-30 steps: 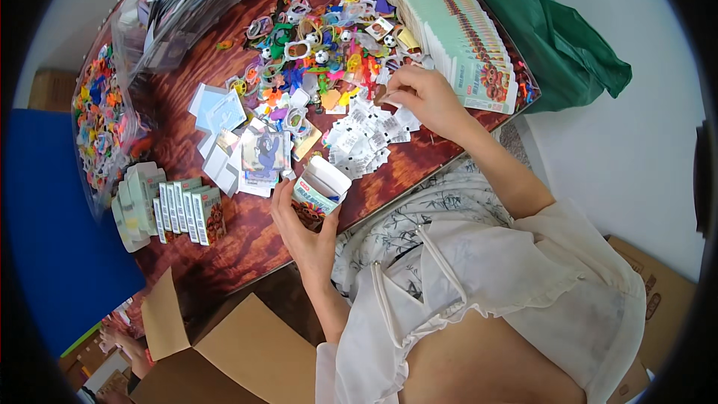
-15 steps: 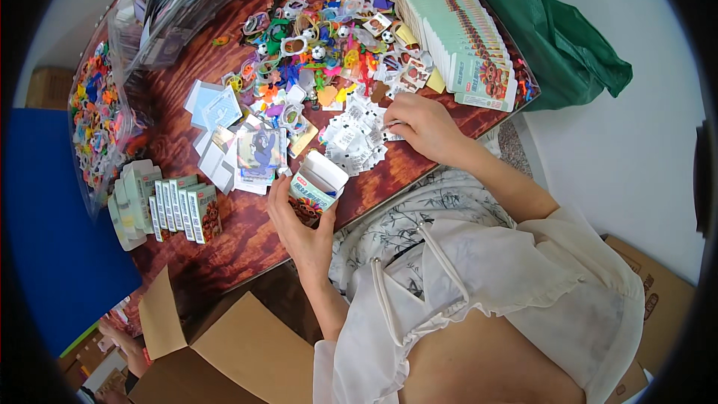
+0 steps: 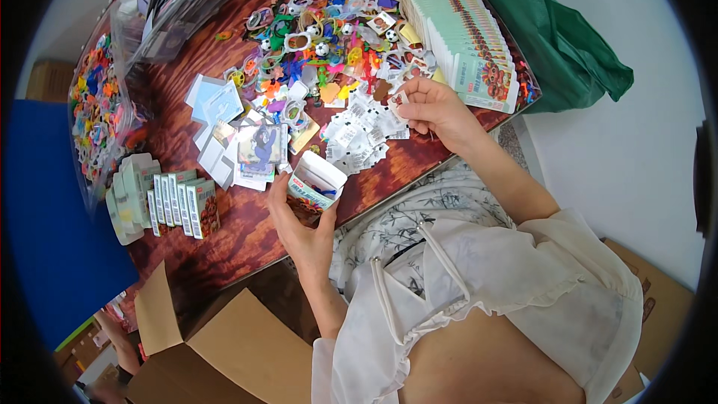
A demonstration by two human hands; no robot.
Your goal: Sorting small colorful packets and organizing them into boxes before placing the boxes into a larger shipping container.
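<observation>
My left hand (image 3: 305, 238) holds a small green-and-white printed box (image 3: 313, 202) upright by its sides at the table's front edge. Its top is open, and something dark blue shows inside. Pinched between the thumb and fingers of my right hand (image 3: 441, 111) is a small white packet with a brown picture (image 3: 397, 104). Just left of that hand lies a heap of small white printed packets (image 3: 355, 138). Picture cards (image 3: 259, 147) are stacked beyond the box, with pale blue and white cards (image 3: 217, 105) spread behind them.
Small colourful plastic toys (image 3: 318, 49) heap the table's middle. A long row of green boxes (image 3: 475, 67) stands at right, beside a green bag (image 3: 553, 45). Filled-out boxes (image 3: 183, 206) and flatter ones (image 3: 131, 198) sit left, near toy-filled bags (image 3: 101, 112). Below is an open carton (image 3: 250, 348).
My right hand has lifted slightly from the white packets, now showing a small packet in its fingers. The left hand's box has tipped a little, showing the blue thing inside.
</observation>
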